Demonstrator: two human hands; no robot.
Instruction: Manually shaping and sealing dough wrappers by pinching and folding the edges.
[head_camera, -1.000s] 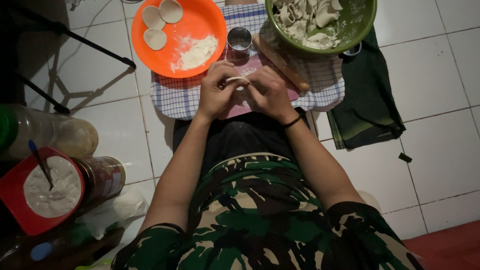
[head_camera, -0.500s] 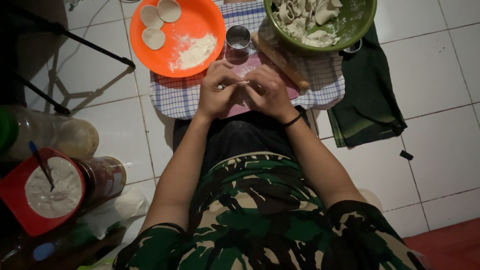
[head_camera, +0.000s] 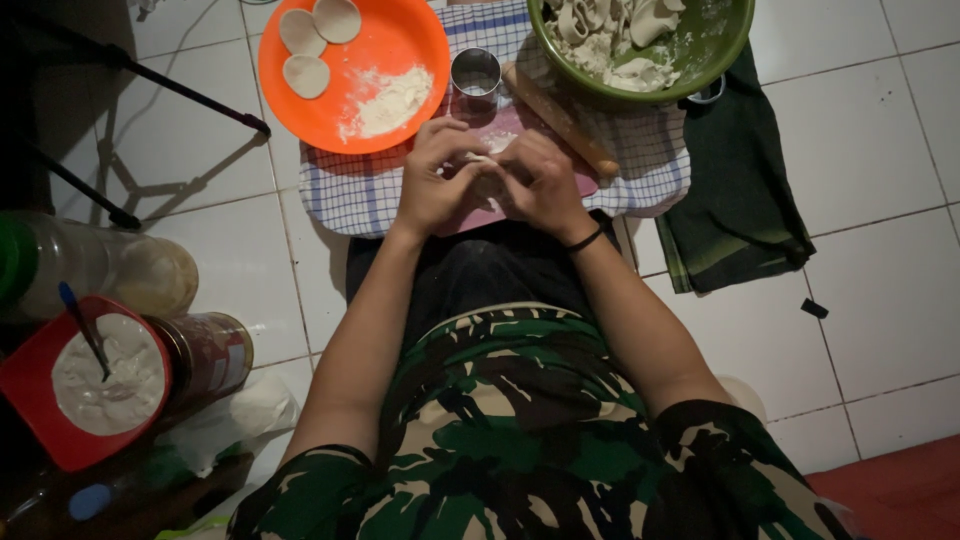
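Note:
Both my hands meet over a checked cloth on the tiled floor. My left hand and my right hand pinch a small pale piece of dough between their fingertips; most of it is hidden by the fingers. Just beyond them stand a small metal ring cutter and a wooden rolling pin. An orange plate at the far left carries three dough rounds and a heap of flour. A green bowl at the far right holds dough scraps.
A dark green cloth lies right of the checked cloth. At my left are a red bowl of white filling with a blue-handled spoon, a jar and a clear plastic bottle. Black stand legs cross the floor.
Both hands stay together on the dough, with only small shifts of the fingers. Nothing else has moved.

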